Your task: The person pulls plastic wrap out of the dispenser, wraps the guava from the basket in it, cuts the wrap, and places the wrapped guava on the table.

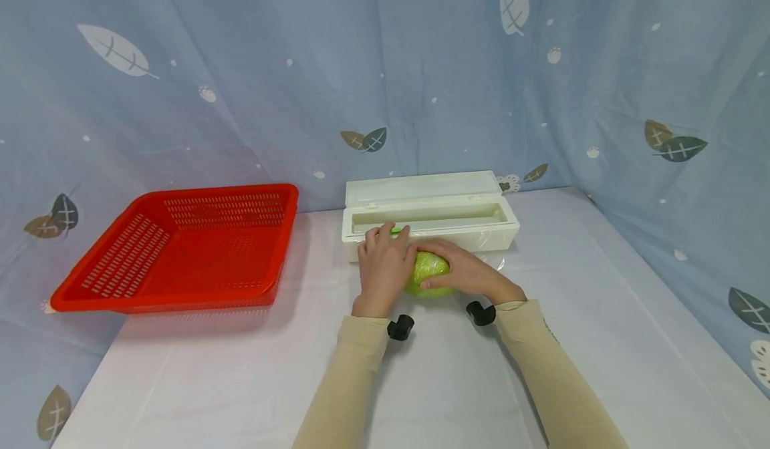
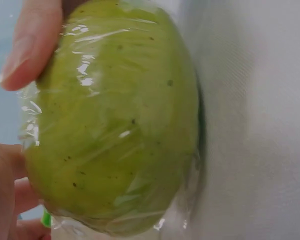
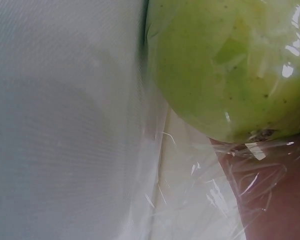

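A speckled yellow-green fruit (image 1: pixel 432 272), wrapped in clear cling film (image 3: pixel 215 192), sits on the table in front of a white cling film box (image 1: pixel 487 238). My right hand (image 1: pixel 463 272) grips the fruit from the right, its thumb across the top. On the fruit's left, my left hand (image 1: pixel 385 265) reaches over the box's front edge with fingers spread, beside a small green piece (image 1: pixel 395 230). In the left wrist view, the fruit (image 2: pixel 115 120) hides part of both hands. Loose film gathers below the fruit in the right wrist view.
The box's lid (image 1: pixel 421 187) stands open at the back. To the left, a red plastic basket (image 1: pixel 198 297) rests on the white-covered table (image 1: pixel 234 382). A blue leaf-patterned curtain (image 1: pixel 421 68) hangs behind. Black wrist cameras (image 1: pixel 401 327) sit at both wrists.
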A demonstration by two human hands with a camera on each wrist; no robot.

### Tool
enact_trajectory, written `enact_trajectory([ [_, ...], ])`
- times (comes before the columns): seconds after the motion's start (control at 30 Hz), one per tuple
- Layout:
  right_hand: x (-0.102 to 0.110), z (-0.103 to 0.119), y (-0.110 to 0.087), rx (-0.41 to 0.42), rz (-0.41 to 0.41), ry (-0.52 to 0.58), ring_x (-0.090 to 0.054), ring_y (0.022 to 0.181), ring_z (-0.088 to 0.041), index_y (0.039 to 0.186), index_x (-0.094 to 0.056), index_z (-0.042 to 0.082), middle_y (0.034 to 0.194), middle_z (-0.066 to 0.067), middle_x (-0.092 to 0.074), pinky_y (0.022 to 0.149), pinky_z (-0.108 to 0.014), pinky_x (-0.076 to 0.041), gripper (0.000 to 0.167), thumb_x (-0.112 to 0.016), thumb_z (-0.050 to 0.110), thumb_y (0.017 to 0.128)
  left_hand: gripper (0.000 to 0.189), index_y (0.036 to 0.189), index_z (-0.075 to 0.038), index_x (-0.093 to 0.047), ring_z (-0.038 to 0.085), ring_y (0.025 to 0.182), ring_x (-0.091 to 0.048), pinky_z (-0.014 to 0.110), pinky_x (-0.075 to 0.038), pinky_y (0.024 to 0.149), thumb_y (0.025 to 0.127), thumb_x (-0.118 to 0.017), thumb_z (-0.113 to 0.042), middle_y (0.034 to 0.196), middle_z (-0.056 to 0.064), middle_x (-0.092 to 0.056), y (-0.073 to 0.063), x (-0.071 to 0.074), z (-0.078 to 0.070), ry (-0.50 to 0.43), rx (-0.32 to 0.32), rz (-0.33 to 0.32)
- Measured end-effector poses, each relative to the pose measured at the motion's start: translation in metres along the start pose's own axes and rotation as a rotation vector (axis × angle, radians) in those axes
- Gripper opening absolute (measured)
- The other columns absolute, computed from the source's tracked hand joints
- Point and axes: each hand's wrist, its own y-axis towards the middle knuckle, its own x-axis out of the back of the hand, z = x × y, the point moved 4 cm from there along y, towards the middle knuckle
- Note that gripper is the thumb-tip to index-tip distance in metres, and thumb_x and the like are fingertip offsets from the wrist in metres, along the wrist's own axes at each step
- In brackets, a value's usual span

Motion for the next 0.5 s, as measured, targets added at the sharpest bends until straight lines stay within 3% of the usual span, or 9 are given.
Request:
enact_trajectory([
  [0.2, 0.0007, 0.0009, -0.0014, -0.01, 0.001, 0.01, -0.043, 0.103, -0.014, 0.132, -0.041, 0.033, 0.129, 0.007, -0.04, 0.079, -0.034, -0.041, 0.069, -0.07, 0.047, 0.071, 0.037, 0.12, -0.02, -0.059, 0.026, 0.112, -0.035, 0.043, -0.034, 0.08, 0.09, -0.047, -0.04, 0.126, 0.006, -0.047, -0.0004, 0.0053, 0.0005, -0.018, 0.032, -0.02],
  [0.5, 0.0004, 0.0, 0.0, -0.031, -0.007, -0.003, -0.04, 0.113, -0.015, 0.13, -0.044, 0.021, 0.129, 0.004, -0.041, 0.089, -0.038, -0.037, 0.073, -0.07, 0.05, 0.069, 0.03, 0.112, -0.023, -0.064, 0.029, 0.11, -0.038, 0.042, -0.035, 0.076, 0.089, -0.049, -0.035, 0.124, 0.011, -0.048, 0.0002, 0.0079, 0.0073, -0.067, 0.069, -0.089],
])
